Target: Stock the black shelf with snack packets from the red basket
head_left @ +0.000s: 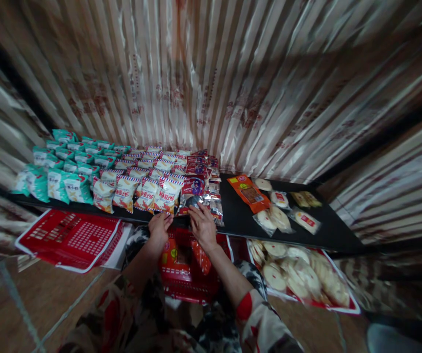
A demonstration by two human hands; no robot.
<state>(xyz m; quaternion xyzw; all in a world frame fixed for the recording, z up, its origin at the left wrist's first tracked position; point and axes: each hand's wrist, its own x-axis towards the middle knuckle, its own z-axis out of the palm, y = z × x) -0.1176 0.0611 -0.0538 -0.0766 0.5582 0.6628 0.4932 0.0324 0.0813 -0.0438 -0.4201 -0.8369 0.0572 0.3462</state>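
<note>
My left hand [160, 227] is at the shelf's front edge, its partly bent fingers touching the lower edge of a white-and-red snack bag [169, 191]. Beside it, my right hand [203, 226] rests with fingers stretched against the bottom of a dark red snack packet [192, 186]. Neither hand visibly wraps round a bag. The dark red packets stand in a row going back, right of several rows of white-and-red bags [126, 189]. Farther left are rows of teal snack bags [76, 188]. My fingers hide the front packet's lower edge.
On the black shelf [229, 215] to the right lie an orange packet [248, 192], round wrapped flatbreads [277, 218] and small packets [305, 199]. A red basket [190, 289] with orange packets is below my hands. Another basket [354, 309] holds flatbreads; a red basket [74, 240] is left. A striped curtain [181, 73] hangs behind.
</note>
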